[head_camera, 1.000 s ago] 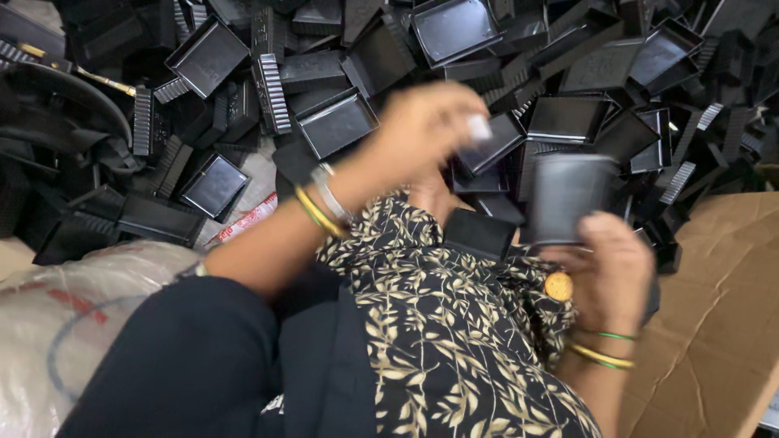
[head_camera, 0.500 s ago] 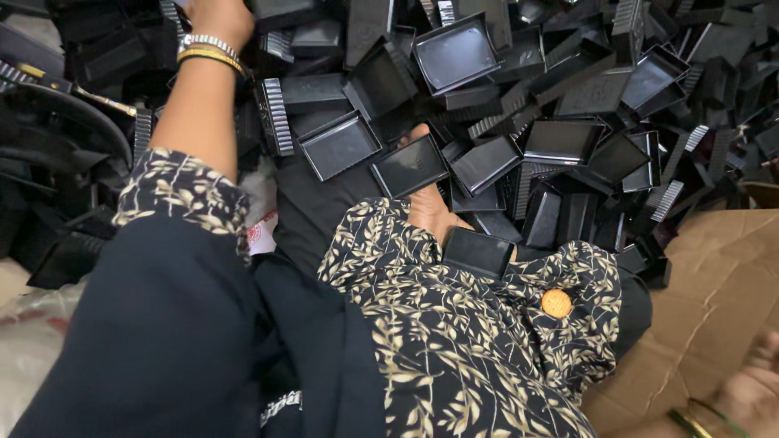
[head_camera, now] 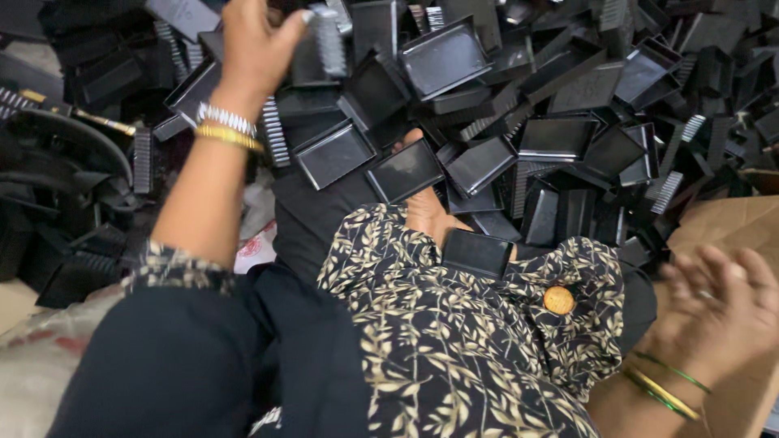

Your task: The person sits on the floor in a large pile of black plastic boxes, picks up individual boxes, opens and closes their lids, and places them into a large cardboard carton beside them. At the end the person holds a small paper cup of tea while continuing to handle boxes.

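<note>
black plastic piece (head_camera: 312,49) far left atop the heap of trays (head_camera: 560,138) | my left hand (head_camera: 256,45) curled round it, thumb on top | right hand (head_camera: 718,304) open, empty, near right over cardboard (head_camera: 730,227) | I'd lift straight, avoid snagging neighbours

Right hand (head_camera: 718,304) blurred; left hand's (head_camera: 256,49) fingertips cropped.

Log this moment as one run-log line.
left hand: reaching into pile, gripping black ribbed part | right hand: open, empty, over cardboard | black tray: on lap
</note>
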